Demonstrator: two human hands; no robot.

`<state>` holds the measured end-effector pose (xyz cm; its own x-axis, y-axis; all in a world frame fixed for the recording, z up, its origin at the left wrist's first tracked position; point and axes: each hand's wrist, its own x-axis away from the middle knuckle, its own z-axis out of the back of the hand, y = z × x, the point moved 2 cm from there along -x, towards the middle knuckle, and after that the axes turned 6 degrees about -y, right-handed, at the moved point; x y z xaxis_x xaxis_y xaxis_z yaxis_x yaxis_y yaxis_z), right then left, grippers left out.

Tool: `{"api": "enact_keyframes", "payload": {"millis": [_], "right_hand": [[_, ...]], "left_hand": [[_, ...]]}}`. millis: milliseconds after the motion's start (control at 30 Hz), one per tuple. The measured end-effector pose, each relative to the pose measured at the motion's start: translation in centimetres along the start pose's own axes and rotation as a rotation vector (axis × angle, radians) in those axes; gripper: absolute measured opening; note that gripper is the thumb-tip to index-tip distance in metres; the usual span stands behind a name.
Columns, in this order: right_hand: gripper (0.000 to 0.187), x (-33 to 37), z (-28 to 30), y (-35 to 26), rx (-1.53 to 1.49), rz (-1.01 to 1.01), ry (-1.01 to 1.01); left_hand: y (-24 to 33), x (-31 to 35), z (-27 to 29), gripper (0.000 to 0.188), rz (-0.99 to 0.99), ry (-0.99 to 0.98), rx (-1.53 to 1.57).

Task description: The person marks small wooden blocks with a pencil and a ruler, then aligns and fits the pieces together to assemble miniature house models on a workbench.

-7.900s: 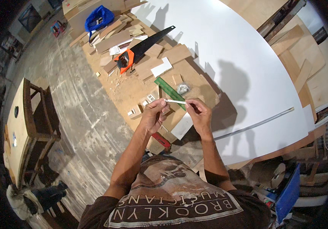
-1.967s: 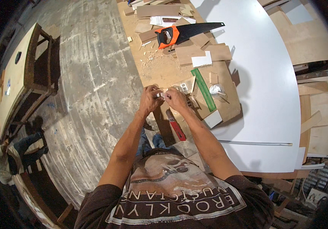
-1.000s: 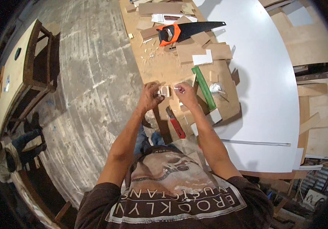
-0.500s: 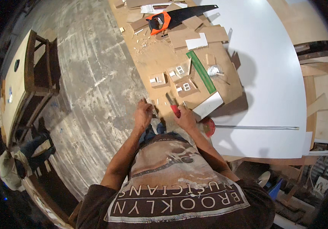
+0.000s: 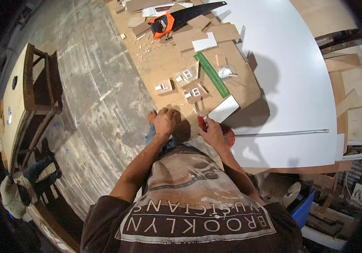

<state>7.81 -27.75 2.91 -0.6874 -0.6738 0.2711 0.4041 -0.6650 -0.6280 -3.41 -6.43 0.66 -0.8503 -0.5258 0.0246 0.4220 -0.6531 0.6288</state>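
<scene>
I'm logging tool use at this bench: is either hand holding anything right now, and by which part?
The right hand grips a red-handled tool by its handle. The left hand is closed at the cardboard's edge; what it holds, if anything, cannot be told.

No screens or signs are showing anywhere here. The nearest thing to packaging is a crumpled clear plastic wrapper (image 5: 226,71) lying on the brown board at about one o'clock, just beside the green ruler (image 5: 211,74). No labels are standing out on anything else.

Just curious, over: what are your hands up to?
Left hand resting on brown board edge. Right hand gripping red-handled tool. Small cut pieces ahead, untouched.
</scene>
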Motion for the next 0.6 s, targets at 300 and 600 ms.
{"api": "enact_keyframes", "payload": {"millis": [300,600], "right_hand": [[0.044,-1.1,-1.7,-3.3,0.322,0.079,-0.066],[0.030,-4.1,-1.8,-5.5,0.183,0.331,0.188]], "left_hand": [[0.5,-0.5,-0.1,0.019,-0.039,-0.018,0.028],[-3.0,-1.7,-0.9,0.020,0.474,0.096,0.914]]}}
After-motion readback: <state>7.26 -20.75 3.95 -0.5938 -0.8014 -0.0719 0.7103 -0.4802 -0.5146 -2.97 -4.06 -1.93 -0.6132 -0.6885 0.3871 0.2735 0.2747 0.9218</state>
